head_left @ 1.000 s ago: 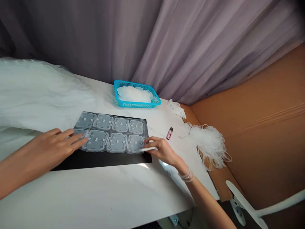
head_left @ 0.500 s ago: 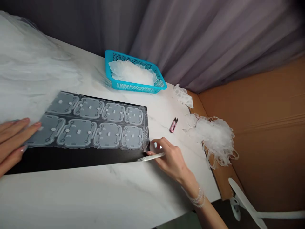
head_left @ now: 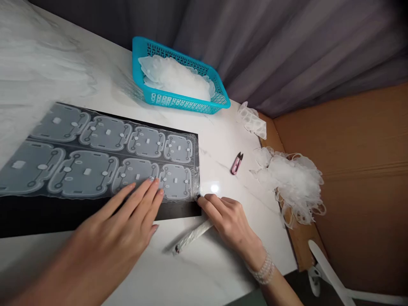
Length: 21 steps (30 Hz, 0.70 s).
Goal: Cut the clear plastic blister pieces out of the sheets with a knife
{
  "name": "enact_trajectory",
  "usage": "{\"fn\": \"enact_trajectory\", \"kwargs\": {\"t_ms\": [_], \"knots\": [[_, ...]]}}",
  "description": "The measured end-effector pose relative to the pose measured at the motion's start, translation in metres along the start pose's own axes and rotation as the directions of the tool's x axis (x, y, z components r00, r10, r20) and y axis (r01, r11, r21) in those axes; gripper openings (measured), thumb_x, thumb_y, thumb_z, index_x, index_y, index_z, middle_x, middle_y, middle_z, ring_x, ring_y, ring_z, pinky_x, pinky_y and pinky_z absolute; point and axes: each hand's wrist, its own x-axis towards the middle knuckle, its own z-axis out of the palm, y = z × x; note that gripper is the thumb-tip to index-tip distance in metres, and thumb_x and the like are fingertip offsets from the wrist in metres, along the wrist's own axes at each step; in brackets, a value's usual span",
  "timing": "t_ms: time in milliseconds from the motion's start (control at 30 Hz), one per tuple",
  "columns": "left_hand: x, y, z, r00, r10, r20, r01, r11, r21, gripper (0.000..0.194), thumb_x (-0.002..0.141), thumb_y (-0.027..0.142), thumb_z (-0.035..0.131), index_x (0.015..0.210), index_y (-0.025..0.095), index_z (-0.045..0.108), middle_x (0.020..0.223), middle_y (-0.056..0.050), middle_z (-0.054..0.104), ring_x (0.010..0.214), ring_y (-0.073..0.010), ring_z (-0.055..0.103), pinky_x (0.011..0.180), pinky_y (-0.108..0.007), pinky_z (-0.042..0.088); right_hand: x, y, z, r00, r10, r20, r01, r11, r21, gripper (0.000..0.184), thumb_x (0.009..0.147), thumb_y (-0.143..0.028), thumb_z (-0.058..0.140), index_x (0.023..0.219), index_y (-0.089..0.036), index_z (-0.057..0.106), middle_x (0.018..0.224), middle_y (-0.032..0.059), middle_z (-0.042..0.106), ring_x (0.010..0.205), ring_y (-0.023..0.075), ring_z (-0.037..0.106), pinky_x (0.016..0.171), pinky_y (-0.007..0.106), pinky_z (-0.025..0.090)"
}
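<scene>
A clear plastic sheet with two rows of frosted, rounded-square shapes lies on a black board. My left hand rests flat on the sheet's lower edge near its right end, fingers stretched out. At the sheet's bottom right corner, my right hand is closed around a slim pen-like tool wrapped in whitish film. The tool's back end sticks out to the lower left, and a small dark tip shows by my fingertips. Whether the tip pierces the film, I cannot tell.
Behind the board stands a blue basket holding frosted pieces. Pink thread snips lie to the right, near a heap of white film scraps at the cardboard wall. A stack of translucent sheets fills the far left.
My left hand has moved right, from the sheet's left end to near its right corner. My right fingers have closed in at the corner, and the tool has tilted. The view has shifted.
</scene>
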Motion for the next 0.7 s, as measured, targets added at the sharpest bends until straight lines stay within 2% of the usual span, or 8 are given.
{"fn": "enact_trajectory", "kwargs": {"t_ms": [67, 167, 267, 367, 433, 500, 600, 700], "knots": [[0.012, 0.018, 0.000, 0.998, 0.047, -0.033, -0.045, 0.997, 0.069, 0.069, 0.098, 0.026, 0.044, 0.156, -0.006, 0.022, 0.141, -0.028, 0.061, 0.128, -0.0367, 0.062, 0.118, -0.051, 0.036, -0.002, 0.000, 0.000, 1.000, 0.016, -0.008, -0.016, 0.999, 0.047, 0.022, 0.101, -0.004, 0.039, 0.103, -0.014, 0.059, 0.077, 0.0014, 0.062, 0.051, 0.0129, 0.040, 0.047, 0.030, 0.032], [0.013, 0.033, -0.002, 0.998, 0.064, -0.027, -0.062, 0.995, 0.077, 0.062, 0.100, 0.024, 0.040, 0.152, -0.009, 0.030, 0.141, -0.029, 0.060, 0.129, -0.0371, 0.059, 0.119, -0.049, 0.031, -0.006, 0.002, -0.006, 0.997, 0.069, -0.017, -0.064, 0.972, 0.225, 0.014, 0.097, -0.009, 0.049, 0.107, -0.013, 0.058, 0.088, 0.0063, 0.063, 0.066, 0.0155, 0.054, 0.054, 0.029, 0.042], [0.003, 0.043, -0.001, 0.999, 0.053, 0.006, -0.053, 0.996, 0.070, 0.063, 0.101, 0.025, 0.038, 0.152, -0.009, 0.029, 0.146, -0.031, 0.054, 0.134, -0.0399, 0.054, 0.117, -0.051, 0.031, -0.011, 0.008, -0.017, 0.956, 0.254, -0.150, -0.165, 0.882, 0.442, 0.016, 0.096, -0.008, 0.049, 0.107, -0.015, 0.060, 0.094, 0.0079, 0.061, 0.084, 0.0173, 0.060, 0.066, 0.029, 0.048], [-0.002, 0.053, -0.001, 0.998, 0.053, 0.022, -0.055, 0.995, 0.080, 0.062, 0.100, 0.027, 0.039, 0.152, -0.007, 0.031, 0.146, -0.029, 0.055, 0.134, -0.0408, 0.053, 0.116, -0.053, 0.032, -0.009, 0.013, -0.027, 0.785, 0.544, -0.297, -0.252, 0.718, 0.649, 0.026, 0.103, -0.015, 0.042, 0.094, -0.020, 0.067, 0.092, 0.0061, 0.060, 0.088, 0.0170, 0.060, 0.075, 0.032, 0.049], [-0.001, 0.055, -0.004, 0.998, 0.061, 0.028, -0.064, 0.994, 0.092, 0.060, 0.100, 0.027, 0.041, 0.150, -0.005, 0.036, 0.144, -0.026, 0.058, 0.131, -0.0398, 0.055, 0.116, -0.054, 0.032, -0.002, 0.015, -0.031, 0.670, 0.672, -0.315, -0.223, 0.587, 0.778, 0.036, 0.107, -0.027, 0.040, 0.090, -0.021, 0.072, 0.087, 0.0056, 0.061, 0.085, 0.0171, 0.060, 0.074, 0.033, 0.049], [0.004, 0.049, -0.008, 0.999, 0.046, 0.010, -0.047, 0.995, 0.092, 0.057, 0.099, 0.027, 0.046, 0.147, -0.004, 0.043, 0.137, -0.024, 0.063, 0.124, -0.0377, 0.059, 0.116, -0.054, 0.032, 0.008, 0.014, -0.034, 0.613, 0.746, -0.259, -0.152, 0.433, 0.888, 0.042, 0.108, -0.037, 0.039, 0.089, -0.022, 0.073, 0.070, 0.0018, 0.057, 0.066, 0.0141, 0.056, 0.061, 0.030, 0.048], [0.016, 0.019, -0.015, 1.000, -0.009, -0.025, 0.011, 0.997, 0.080, 0.055, 0.098, 0.030, 0.049, 0.140, -0.005, 0.051, 0.129, -0.025, 0.066, 0.120, -0.0378, 0.061, 0.116, -0.054, 0.034, 0.024, 0.006, -0.037, 0.610, 0.786, -0.098, -0.097, 0.197, 0.976, 0.035, 0.106, -0.040, 0.044, 0.089, -0.022, 0.069, 0.054, -0.0047, 0.048, 0.047, 0.0102, 0.049, 0.049, 0.026, 0.046], [0.030, -0.032, -0.022, 0.998, -0.036, 0.042, 0.034, 0.997, 0.064, 0.054, 0.100, 0.028, 0.037, 0.139, -0.006, 0.050, 0.150, -0.032, 0.046, 0.144, -0.0454, 0.039, 0.119, -0.061, 0.028, 0.033, -0.008, -0.037, 0.601, 0.799, -0.019, -0.131, 0.122, 0.984, 0.016, 0.098, -0.035, 0.062, 0.088, -0.023, 0.065, 0.067, -0.0036, 0.062, 0.056, 0.0115, 0.062, 0.058, 0.028, 0.054]]}}
